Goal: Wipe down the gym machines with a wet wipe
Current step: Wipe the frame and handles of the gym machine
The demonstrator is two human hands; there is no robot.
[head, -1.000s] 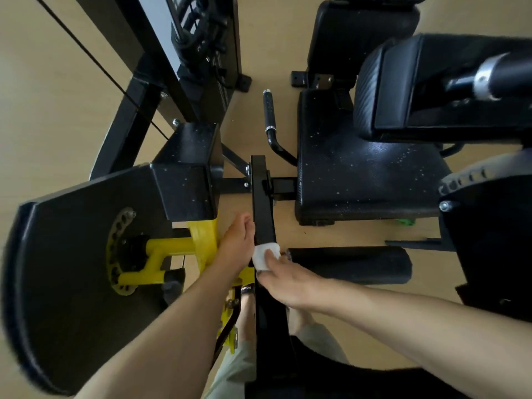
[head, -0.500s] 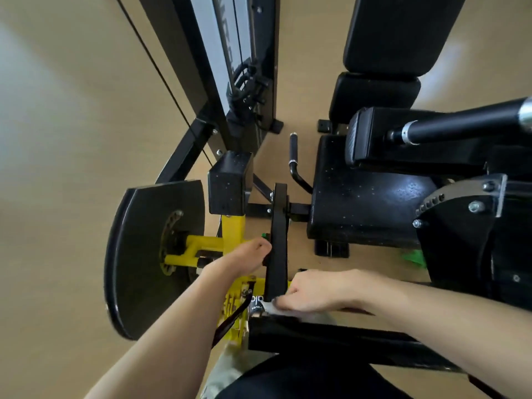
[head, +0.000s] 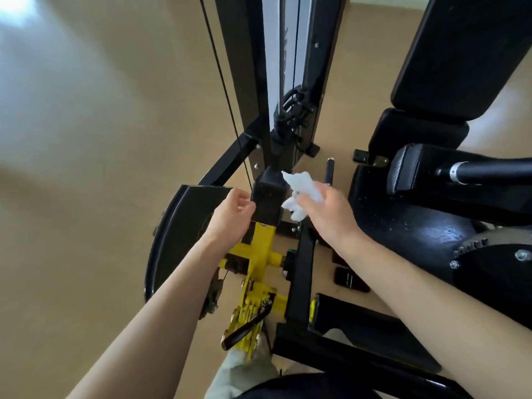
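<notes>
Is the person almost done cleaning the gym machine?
Hard to say what is already clean; nothing shows it. Right now the right hand holds the white wipe against the black block, while the left hand rests on its other side. The seat looks speckled, so it, the back pad and the yellow frame probably remain.

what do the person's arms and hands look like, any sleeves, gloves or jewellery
Both forearms are bare right down to the frame's lower edge, with no sleeves in view. The left hand and right hand wear no gloves, and no watch, bracelet or ring shows on the wrists or on the fingers that are visible.
</notes>
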